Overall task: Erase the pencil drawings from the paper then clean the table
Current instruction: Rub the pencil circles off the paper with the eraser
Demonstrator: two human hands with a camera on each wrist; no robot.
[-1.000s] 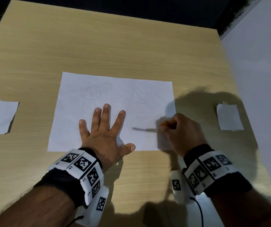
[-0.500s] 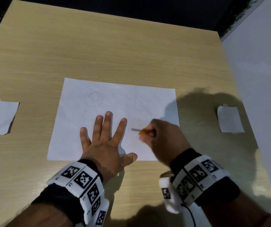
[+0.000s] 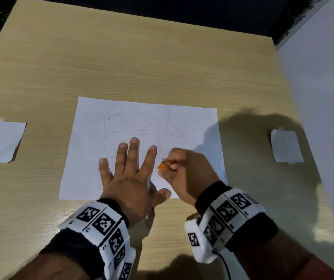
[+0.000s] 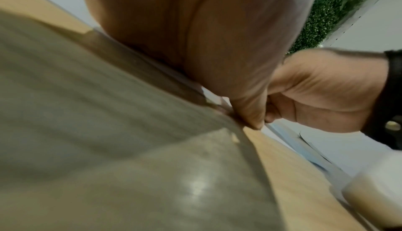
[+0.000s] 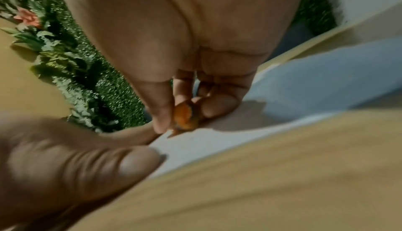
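Right hand [image 3: 184, 170], gripping orange eraser [image 3: 163, 165], has been shifted leftward beside flat, open left hand [image 3: 130, 174] pinning paper [image 3: 93, 158] near worktop [image 3: 162, 67] front edge. Upper drawings [image 3: 115, 123] remain; erasing judged ongoing.

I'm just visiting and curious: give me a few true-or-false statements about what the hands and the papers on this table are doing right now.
1. The left hand lies flat with spread fingers on the sheet of paper. True.
2. The right hand is empty. False: it pinches a small orange eraser against the sheet.
3. Every pencil drawing is gone. False: faint circles still show along the sheet's far part.
4. A smaller paper piece lies on the table to the right of the sheet. True.
5. The hands are at opposite table edges. False: they are close together on the sheet.
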